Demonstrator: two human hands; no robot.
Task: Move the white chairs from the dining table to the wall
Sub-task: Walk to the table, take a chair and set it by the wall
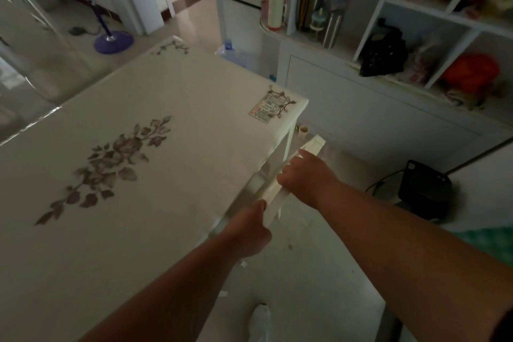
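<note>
A white chair (313, 147) stands tucked against the right side of the dining table (177, 97), only its top rail and part of a leg showing. My right hand (305, 172) grips the middle of the chair's top rail. My left hand (249, 230) is closed on the nearer end of the same rail. The table is white with purple flower prints and a label at its far right corner. The chair's seat is hidden under the table edge.
A white shelf unit (388, 86) with flasks, a black bag and a red item lines the right wall. A black box (424, 189) with a cable sits on the floor beside the chair. A water jug (236, 54) and a purple fan base (113, 41) stand beyond the table.
</note>
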